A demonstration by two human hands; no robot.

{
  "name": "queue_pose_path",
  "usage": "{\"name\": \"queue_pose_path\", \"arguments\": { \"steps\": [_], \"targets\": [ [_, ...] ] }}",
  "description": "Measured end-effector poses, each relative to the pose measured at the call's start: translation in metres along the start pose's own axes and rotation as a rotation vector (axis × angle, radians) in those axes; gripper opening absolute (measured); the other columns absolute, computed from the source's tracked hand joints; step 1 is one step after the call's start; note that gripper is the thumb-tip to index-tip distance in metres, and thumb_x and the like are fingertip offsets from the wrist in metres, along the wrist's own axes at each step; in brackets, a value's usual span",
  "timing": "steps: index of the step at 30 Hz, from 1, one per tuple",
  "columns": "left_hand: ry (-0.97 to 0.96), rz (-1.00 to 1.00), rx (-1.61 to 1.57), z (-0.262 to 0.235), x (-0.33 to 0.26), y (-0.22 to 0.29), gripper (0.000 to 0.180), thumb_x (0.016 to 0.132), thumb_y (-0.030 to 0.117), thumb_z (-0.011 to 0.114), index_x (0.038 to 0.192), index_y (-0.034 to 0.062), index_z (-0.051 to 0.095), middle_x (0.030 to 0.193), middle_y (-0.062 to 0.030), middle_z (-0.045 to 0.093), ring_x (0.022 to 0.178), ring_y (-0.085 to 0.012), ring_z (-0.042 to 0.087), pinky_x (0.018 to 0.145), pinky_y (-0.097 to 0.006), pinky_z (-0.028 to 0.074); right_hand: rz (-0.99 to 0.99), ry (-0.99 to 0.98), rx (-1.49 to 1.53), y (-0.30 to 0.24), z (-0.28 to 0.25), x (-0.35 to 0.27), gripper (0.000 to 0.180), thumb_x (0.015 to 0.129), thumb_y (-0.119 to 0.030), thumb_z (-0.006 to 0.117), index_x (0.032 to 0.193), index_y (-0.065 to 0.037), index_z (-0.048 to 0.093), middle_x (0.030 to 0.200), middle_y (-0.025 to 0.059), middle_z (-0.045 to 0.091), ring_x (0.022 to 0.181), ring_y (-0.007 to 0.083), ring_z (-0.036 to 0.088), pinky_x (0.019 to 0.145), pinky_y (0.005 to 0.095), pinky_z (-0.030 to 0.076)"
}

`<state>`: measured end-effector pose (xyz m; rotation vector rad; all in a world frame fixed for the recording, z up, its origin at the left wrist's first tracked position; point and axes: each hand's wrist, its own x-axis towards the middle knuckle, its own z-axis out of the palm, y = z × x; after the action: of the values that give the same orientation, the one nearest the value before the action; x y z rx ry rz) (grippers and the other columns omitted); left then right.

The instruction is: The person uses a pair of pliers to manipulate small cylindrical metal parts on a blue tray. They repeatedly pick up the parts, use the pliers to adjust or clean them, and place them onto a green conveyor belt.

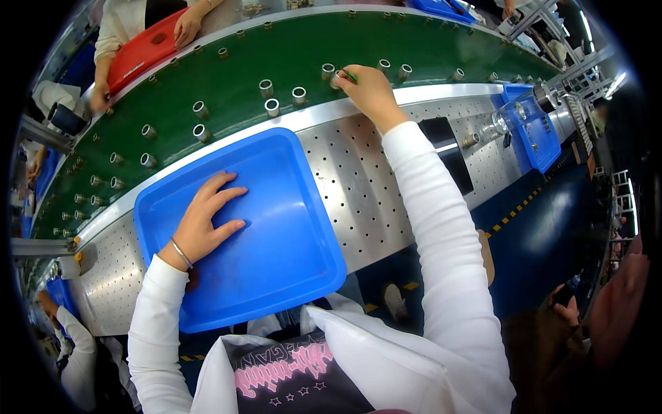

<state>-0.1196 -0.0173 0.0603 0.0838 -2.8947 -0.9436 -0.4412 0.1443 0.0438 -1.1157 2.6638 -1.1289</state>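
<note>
Over the blue tray point(276, 255), my left hand point(207, 214) is open, with fingers spread and nothing in them. The tray lies on a perforated metal ledge point(352, 186) and its inside looks bare. My right hand point(371, 95) reaches over the green conveyor belt point(241, 65), thumb and fingers closed around a short metal sleeve point(336, 81). A small bright green patch shows between those fingers; I cannot tell what it is. Close to that hand stand more metal sleeves, one at its left point(328, 70) and another at its right point(405, 70).
Several similar sleeves point(272, 107) stand along the belt. A black flat object point(447, 155) and a clear jar point(512, 116) lie on the ledge at right, near another blue tray point(541, 141). Across the belt, a person's hands touch a red tray point(145, 52).
</note>
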Motion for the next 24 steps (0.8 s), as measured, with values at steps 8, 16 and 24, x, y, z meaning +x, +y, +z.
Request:
{"name": "queue_pose_path", "arguments": {
  "steps": [8,16,24],
  "targets": [
    [0.209,-0.138,-0.318,-0.027,0.026,0.055,0.024,0.084,0.014,0.058,0.104,0.0005,0.061,0.109,-0.0098,0.060,0.106,-0.0203,0.054,0.093,-0.032,0.041,0.037,-0.175,0.755,-0.055,-0.046,-0.058,0.022,0.080,-0.023,0.067,0.086,-0.002,0.066,0.065,-0.0050,0.054,0.055,0.0038,0.041,0.049,0.0205,0.030],
    [-0.009,-0.274,-1.411,-0.002,0.060,0.097,0.048,0.093,0.028,0.047,0.133,0.0023,0.038,0.115,-0.0132,0.055,0.104,-0.0193,0.055,0.094,-0.033,0.042,-0.039,-0.334,0.931,-0.091,-0.059,-0.089,0.020,0.080,-0.022,0.067,0.089,-0.004,0.066,0.063,-0.0056,0.052,0.053,0.0020,0.039,0.048,0.0179,0.027],
    [0.076,-0.242,-1.553,0.010,0.056,0.096,0.043,0.093,0.020,0.049,0.131,0.0027,0.039,0.113,-0.0110,0.055,0.101,-0.0192,0.058,0.092,-0.032,0.045,-0.060,-0.459,0.971,-0.099,-0.049,-0.098,0.020,0.082,-0.021,0.065,0.092,-0.004,0.065,0.073,-0.0029,0.060,0.061,0.0021,0.044,0.053,0.0172,0.030]
  ]
}}
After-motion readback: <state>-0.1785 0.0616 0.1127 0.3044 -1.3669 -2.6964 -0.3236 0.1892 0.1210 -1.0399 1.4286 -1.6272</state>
